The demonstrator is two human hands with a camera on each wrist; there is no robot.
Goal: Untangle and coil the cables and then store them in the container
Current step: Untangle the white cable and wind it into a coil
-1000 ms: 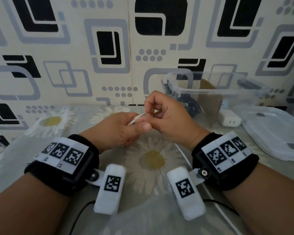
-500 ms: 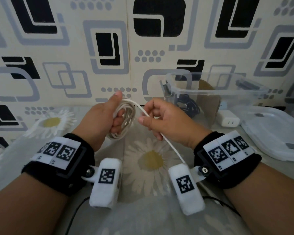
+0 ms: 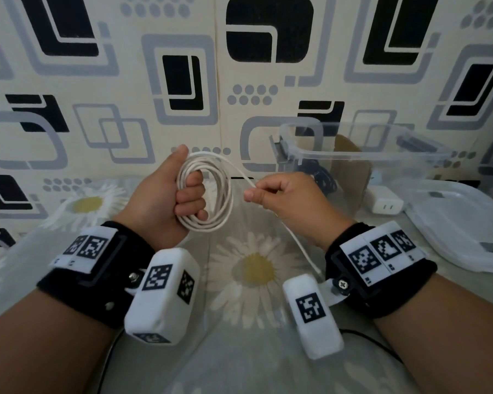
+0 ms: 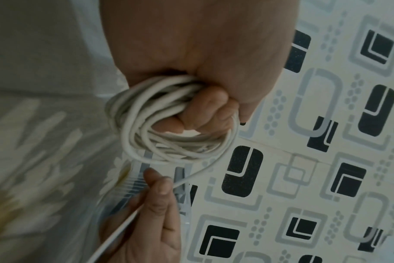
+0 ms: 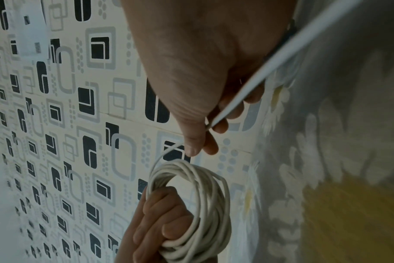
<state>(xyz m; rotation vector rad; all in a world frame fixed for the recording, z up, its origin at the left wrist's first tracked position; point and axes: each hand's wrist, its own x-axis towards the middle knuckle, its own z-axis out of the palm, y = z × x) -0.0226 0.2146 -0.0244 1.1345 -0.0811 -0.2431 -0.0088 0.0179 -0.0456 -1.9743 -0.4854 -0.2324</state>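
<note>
Now: white cable (image 3: 208, 194) coil clamped in left hand (image 3: 165, 200); loose strand pinched by right hand (image 3: 285, 200), beside clear container (image 3: 353, 155).

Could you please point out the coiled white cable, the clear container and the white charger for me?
white cable (image 3: 211, 194): head view, right side of the coil's loops.
clear container (image 3: 362, 157): head view, its front rim.
white charger (image 3: 386, 201): head view, its front face, right of the container.

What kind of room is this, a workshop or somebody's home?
Most likely a home, though only one corner shows: patterned wallpaper behind a table covered with a daisy-print cloth, plus a clear plastic storage container and a white phone charger.
</note>
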